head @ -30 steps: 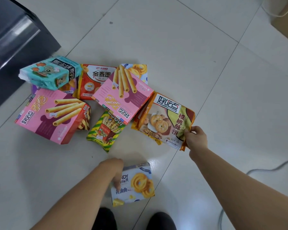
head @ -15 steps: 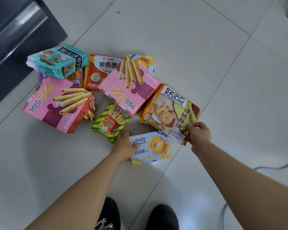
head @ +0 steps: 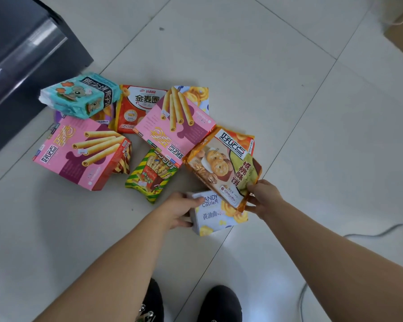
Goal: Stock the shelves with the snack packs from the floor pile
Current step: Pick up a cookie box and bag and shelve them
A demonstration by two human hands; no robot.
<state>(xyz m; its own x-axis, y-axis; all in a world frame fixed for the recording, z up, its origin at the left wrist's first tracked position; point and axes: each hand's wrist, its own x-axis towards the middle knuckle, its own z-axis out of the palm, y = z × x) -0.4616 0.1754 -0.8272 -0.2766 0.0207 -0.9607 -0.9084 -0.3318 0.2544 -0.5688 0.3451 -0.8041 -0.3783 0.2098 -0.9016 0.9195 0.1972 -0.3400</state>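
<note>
I am gripping the left end of a small pale-lilac cardboard box printed with yellow butter cookies (head: 215,218) with my left hand (head: 180,209). My thumb is lying across its top face and my fingers are curling round its side. The box is sitting on the white tiled floor (head: 277,101), just in front of my black shoes (head: 219,303).

My right hand (head: 264,197) is pinching the near corner of a crinkly orange-and-green walnut cookie bag (head: 221,163) between thumb and fingers. That bag's near edge is overlapping the far side of the box. I cannot tell whether the rest of the bag is resting on the floor.

The remaining pile is spreading out beyond my hands:
- a yellow-and-green striped pouch (head: 153,174)
- two flat pink egg-roll boxes, one to the left (head: 82,154) and one further back (head: 175,123)
- a red-and-white snack bag (head: 137,105)
- a teal biscuit pack (head: 79,96) lying on top at the far left

The dark shelf unit (head: 21,54) is standing just beside the pile's left edge.
</note>
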